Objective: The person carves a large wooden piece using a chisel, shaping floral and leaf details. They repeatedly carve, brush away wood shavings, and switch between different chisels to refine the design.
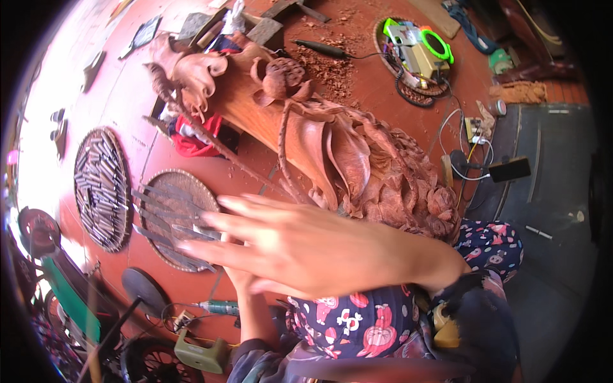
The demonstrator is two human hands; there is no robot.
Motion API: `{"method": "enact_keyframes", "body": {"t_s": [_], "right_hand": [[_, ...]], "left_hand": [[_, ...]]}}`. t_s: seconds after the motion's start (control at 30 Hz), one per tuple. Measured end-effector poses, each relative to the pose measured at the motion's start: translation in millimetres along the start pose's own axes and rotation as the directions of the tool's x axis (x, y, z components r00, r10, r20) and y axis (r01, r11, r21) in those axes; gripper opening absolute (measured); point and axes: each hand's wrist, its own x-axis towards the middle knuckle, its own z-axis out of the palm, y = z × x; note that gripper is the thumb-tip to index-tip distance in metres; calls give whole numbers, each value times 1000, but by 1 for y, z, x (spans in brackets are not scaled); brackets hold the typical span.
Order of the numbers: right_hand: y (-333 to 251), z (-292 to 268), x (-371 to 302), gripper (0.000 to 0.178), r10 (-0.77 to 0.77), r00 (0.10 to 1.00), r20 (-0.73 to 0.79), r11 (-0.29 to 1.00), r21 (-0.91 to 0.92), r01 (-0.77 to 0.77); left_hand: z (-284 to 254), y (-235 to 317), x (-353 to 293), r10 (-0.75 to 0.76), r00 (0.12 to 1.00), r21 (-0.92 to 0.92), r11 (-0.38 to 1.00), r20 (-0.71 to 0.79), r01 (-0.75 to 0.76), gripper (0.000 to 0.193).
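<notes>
My right hand reaches across from the right, slightly blurred, its fingers stretched and spread. Beneath it is my left hand; its fingers are mostly hidden. Just left of my fingertips several flat, dark metal blades fan out over a round woven tray. Whether my left hand grips any of them cannot be seen. Behind my hands lies a large reddish-brown wood carving, slanting from upper left to lower right. It bears carved leaves, thin stems and a seed pod.
Another woven tray holds many short dark tools. A pen-like power tool lies among wood chips. A basket carries a green-rimmed magnifier. Cables and a phone are at right. A green drill and a bike stand lower left.
</notes>
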Motion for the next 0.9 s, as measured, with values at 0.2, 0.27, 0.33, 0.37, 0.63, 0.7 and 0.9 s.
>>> {"method": "enact_keyframes", "body": {"t_s": [0.2,0.27,0.33,0.37,0.63,0.7,0.9], "right_hand": [[-43,-68,-99,49,276,952,131,961,-13,-277],[-50,-89,-129,44,408,913,32,913,-46,-406],[-64,-102,-152,40,558,826,-77,818,-114,-564],[-71,-105,-160,38,613,778,-134,764,-151,-628],[-40,-175,-374,37,741,416,-527,542,104,-834],[-31,-183,-404,39,812,308,-496,451,197,-871],[-23,-171,-401,43,949,241,-204,298,327,-897]], "left_hand": [[-60,-34,-30,-359,921,-132,931,-151,341,20],[-92,-76,-45,-425,882,-133,905,-205,405,22],[-115,-104,-60,-481,830,-157,877,-281,455,24],[-121,-110,-66,-480,824,-143,877,-303,458,24],[-115,-129,-44,-483,820,-207,875,-306,438,21],[-135,-151,-30,-436,822,37,876,-366,481,24],[-122,-154,60,-465,795,87,841,-389,534,23]]}}
